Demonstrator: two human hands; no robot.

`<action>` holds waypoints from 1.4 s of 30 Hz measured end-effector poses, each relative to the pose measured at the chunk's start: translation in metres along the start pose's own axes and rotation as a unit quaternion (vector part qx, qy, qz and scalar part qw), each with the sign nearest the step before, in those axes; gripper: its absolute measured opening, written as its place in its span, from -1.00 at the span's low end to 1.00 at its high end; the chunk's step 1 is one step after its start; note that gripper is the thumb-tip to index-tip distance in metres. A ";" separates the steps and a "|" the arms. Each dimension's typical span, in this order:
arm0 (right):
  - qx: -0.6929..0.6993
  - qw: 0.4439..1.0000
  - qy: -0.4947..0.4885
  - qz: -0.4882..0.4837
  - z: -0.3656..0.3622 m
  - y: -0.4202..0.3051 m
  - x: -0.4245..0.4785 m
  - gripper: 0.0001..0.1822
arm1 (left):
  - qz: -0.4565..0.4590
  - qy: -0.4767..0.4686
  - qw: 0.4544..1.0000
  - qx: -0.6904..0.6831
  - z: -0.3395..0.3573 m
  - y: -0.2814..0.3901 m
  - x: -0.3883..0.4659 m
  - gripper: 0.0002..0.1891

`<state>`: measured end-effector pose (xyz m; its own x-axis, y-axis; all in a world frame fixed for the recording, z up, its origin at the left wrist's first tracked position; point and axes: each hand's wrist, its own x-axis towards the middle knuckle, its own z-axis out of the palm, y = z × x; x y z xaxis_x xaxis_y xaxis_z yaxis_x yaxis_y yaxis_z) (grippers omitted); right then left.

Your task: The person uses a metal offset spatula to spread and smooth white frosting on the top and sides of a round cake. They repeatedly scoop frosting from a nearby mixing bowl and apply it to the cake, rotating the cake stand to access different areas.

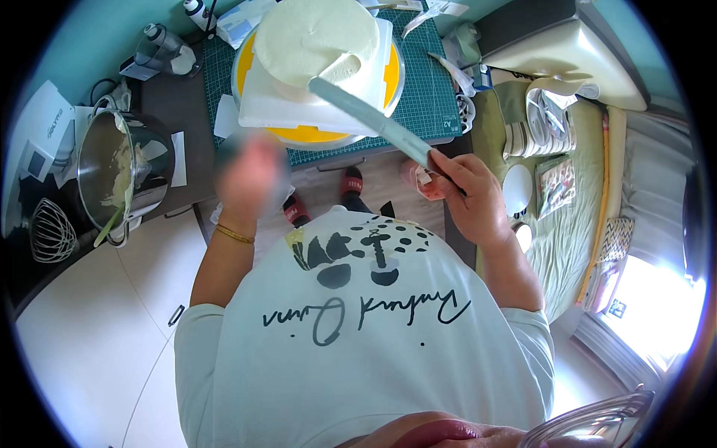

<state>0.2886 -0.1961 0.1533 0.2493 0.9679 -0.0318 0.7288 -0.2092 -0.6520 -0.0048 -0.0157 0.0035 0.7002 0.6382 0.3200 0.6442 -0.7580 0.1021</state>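
In my right hand [473, 193] is the handle of a long icing spatula [364, 115]. Its blade slants up and left, and the tip reaches the front edge of a round cake [316, 42] coated in pale cream. A smooth, scooped mark shows in the cream close to the tip. The cake rests on a white square board [263, 106], over a turntable [325, 134] with a yellow top. My left hand [252, 173] is just in front of the turntable, left of it; a blur covers it, so its fingers and anything in them cannot be made out.
Under the turntable lies a green cutting mat [431, 101]. On the left are a steel mixing bowl [154, 168] with cream and a green-handled spatula [109, 224], plus a whisk [51, 231]. Piping bags [456, 73] lie at the right. A bed [566, 241] holds several items.
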 end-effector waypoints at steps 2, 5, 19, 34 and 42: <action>0.010 0.999 0.026 -0.016 0.000 -0.001 0.001 -0.63 | -0.027 -0.021 0.998 -0.043 0.007 -0.003 -0.005 -0.62; -0.024 0.996 0.091 -0.001 -0.001 0.008 0.008 -0.62 | -0.339 -0.031 0.287 -0.895 0.005 0.000 -0.006 -0.38; -0.218 0.952 0.202 -0.075 0.023 0.039 0.028 -0.52 | -0.339 -0.052 0.332 -0.879 0.014 -0.008 -0.009 -0.25; -0.248 0.943 0.201 -0.099 0.013 0.052 0.038 -0.45 | -0.319 -0.022 0.310 -0.895 0.018 -0.022 -0.006 -0.22; -0.008 0.997 0.070 -0.022 0.013 0.032 0.028 -0.54 | -0.341 -0.002 0.326 -0.882 0.015 -0.024 0.001 -0.22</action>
<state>0.3103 -0.1743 0.1214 0.3024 0.9474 0.1046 0.7512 -0.1694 -0.6380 -0.0150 0.0051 -0.0131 0.5818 0.7372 -0.3435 -0.5260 0.6632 0.5324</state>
